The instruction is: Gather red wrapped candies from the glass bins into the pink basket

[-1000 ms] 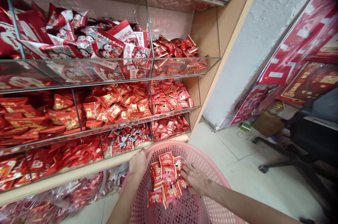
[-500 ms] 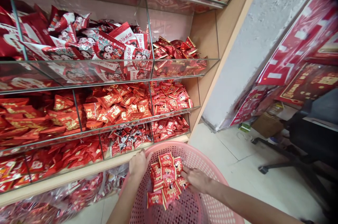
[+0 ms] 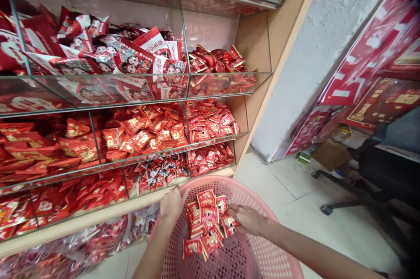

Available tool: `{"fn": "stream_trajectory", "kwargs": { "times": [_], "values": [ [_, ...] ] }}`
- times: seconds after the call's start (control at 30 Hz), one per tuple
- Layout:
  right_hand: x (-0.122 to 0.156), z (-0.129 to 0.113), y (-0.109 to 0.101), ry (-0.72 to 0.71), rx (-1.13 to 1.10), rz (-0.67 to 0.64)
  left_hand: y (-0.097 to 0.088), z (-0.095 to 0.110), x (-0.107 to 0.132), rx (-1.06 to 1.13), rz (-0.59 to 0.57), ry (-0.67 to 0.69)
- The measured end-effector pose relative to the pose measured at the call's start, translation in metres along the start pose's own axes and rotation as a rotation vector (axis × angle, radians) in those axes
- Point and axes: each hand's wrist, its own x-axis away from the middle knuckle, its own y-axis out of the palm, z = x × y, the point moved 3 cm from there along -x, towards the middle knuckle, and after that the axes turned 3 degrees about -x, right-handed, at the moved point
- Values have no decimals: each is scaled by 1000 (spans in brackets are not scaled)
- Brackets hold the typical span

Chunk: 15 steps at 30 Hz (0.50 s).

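Note:
A pink perforated plastic basket stands in front of me, with a small pile of red and gold candy packets inside it. On its far left rim is my left hand, closed around the edge. Inside the basket, at the right side of the pile, my right hand has its fingers bent and closed on a red candy packet. Its fingertips are partly hidden behind the hand and the packet.
A wooden shelf with glass dividers holds red packets in several compartments. Plastic bags of goods lie under the bottom board. To the right are a grey wall, a wheeled chair and a small cardboard box.
My right hand has shifted slightly right, and the packet at its fingers has turned and shows more of its face. My left hand stays on the rim.

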Motion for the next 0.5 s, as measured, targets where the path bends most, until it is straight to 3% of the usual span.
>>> {"fn": "stream_trajectory", "kwargs": {
  "times": [0.33, 0.5],
  "values": [
    [-4, -9, 16, 81, 89, -103, 3, -2, -1, 6, 6, 12],
    [-9, -18, 26, 64, 188, -88, 3, -1, -1, 6, 27, 29]
  ]
}}
